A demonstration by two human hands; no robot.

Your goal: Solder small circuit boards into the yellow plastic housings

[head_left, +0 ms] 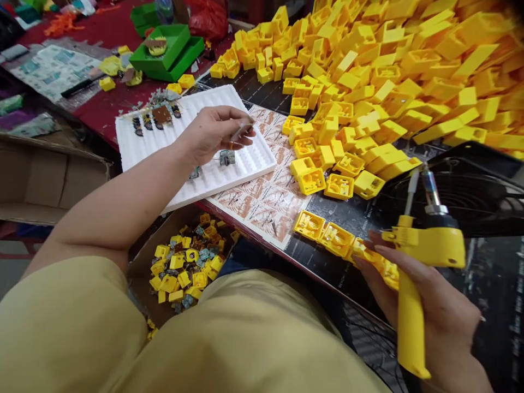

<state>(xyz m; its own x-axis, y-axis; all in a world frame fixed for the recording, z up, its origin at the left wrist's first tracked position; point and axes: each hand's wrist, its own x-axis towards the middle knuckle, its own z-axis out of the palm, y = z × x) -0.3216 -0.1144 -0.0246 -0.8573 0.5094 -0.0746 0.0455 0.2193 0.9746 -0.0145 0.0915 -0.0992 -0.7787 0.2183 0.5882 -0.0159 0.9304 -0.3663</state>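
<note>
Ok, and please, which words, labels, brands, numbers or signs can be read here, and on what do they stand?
"BEACH", on the front edge of the black work surface; the letters after it are too small to read.
White lettering at its right side: too blurred to read.

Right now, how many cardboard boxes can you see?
2: the left box, beside the table, and the lower box, below the table's edge, holding yellow plastic pieces. Others may be hidden.
</note>
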